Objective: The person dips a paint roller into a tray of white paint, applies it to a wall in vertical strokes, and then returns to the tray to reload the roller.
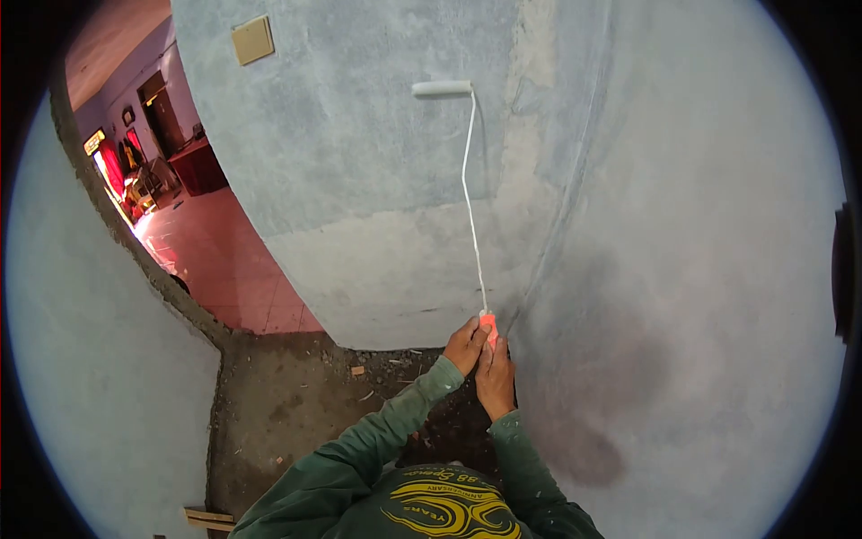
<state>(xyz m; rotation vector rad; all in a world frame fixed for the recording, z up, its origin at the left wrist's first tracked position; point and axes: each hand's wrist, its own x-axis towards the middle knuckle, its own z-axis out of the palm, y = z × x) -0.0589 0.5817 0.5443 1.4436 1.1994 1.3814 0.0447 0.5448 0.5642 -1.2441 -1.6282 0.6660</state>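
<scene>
Roller (442, 88) seemingly touching wall (359, 135); left hand (465, 346), right hand (496, 379) grip handle (489, 322).

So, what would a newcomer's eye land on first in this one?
The paint roller stands out first, pressed high against the grey wall. Its long thin handle runs down to an orange end, gripped by both the left hand and the right hand. To the left, a doorway opens onto a room with a bright red floor.
</scene>
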